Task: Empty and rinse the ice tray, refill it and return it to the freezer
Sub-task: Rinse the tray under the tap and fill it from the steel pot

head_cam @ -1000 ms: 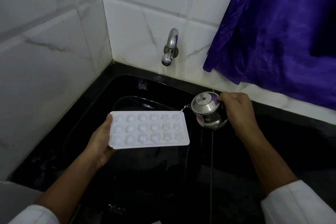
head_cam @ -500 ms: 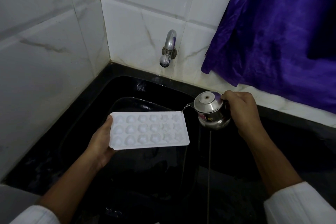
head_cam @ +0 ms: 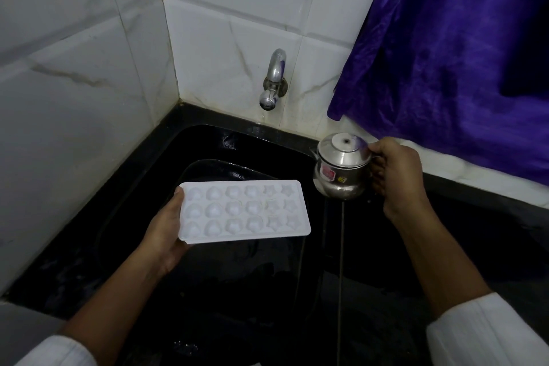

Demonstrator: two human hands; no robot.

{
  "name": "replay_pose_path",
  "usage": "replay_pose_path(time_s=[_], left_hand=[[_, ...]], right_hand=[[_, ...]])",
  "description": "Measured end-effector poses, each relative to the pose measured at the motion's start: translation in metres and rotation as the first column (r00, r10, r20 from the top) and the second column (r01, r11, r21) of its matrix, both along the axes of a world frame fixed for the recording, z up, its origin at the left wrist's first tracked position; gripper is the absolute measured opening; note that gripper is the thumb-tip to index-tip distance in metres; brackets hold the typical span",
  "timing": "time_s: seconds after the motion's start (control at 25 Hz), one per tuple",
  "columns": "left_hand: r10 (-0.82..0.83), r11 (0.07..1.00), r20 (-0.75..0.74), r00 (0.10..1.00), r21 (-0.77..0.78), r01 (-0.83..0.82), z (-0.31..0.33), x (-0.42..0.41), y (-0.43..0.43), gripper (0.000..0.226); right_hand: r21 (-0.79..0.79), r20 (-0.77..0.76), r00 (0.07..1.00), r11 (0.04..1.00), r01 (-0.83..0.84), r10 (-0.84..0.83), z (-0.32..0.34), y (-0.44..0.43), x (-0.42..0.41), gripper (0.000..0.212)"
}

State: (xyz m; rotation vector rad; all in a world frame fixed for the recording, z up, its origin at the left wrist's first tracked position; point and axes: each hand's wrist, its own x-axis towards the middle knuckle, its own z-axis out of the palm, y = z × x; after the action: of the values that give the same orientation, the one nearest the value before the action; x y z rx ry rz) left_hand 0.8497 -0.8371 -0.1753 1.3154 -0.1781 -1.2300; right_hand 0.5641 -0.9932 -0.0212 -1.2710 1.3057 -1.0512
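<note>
A white ice tray [head_cam: 243, 211] with rows of heart and star moulds is held level over the black sink [head_cam: 208, 145]. My left hand [head_cam: 166, 232] grips its left short end, thumb on the rim and fingers underneath. A small steel kettle [head_cam: 341, 171] with a lid and a thin spout hangs upright just right of the tray's far right corner. My right hand [head_cam: 398, 175] holds it by the handle. No water leaves the spout.
A chrome tap [head_cam: 274, 80] juts from the white tiled wall above the sink, with no water running. A purple cloth [head_cam: 445, 53] hangs at the upper right over the white ledge. Black counter surrounds the sink on the right.
My right hand has tipped the kettle back upright and drawn it a little right and away from the tray; the thin stream into the tray's far right corner has stopped. The tray stays put.
</note>
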Motion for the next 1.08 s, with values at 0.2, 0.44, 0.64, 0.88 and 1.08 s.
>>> replay_pose_path(time_s=[0.2, 0.44, 0.64, 0.88, 1.08], left_hand=[[-0.019, 1.000, 0.016, 1.000, 0.005, 0.019, -0.002, -0.001, 0.003, 0.062], [-0.033, 0.999, 0.038, 0.999, 0.013, 0.033, 0.000, -0.005, 0.006, 0.061], [-0.018, 1.000, 0.023, 1.000, -0.003, 0.018, 0.000, -0.007, 0.008, 0.061], [-0.017, 1.000, 0.018, 1.000, -0.017, 0.017, 0.000, -0.009, 0.007, 0.062], [-0.012, 1.000, 0.018, 1.000, -0.018, 0.012, 0.003, -0.013, 0.008, 0.059]], right_hand=[[-0.095, -0.166, 0.981, 0.988, -0.120, 0.103, -0.006, 0.004, 0.009, 0.024], [-0.150, -0.289, 0.949, 0.973, -0.173, 0.125, -0.006, 0.008, 0.018, 0.034], [-0.156, -0.330, 0.934, 0.968, -0.196, 0.136, 0.000, 0.008, 0.017, 0.031], [-0.175, -0.350, 0.927, 0.962, -0.208, 0.137, 0.005, 0.009, 0.015, 0.034], [-0.200, -0.357, 0.925, 0.957, -0.210, 0.129, 0.009, 0.007, 0.010, 0.036]])
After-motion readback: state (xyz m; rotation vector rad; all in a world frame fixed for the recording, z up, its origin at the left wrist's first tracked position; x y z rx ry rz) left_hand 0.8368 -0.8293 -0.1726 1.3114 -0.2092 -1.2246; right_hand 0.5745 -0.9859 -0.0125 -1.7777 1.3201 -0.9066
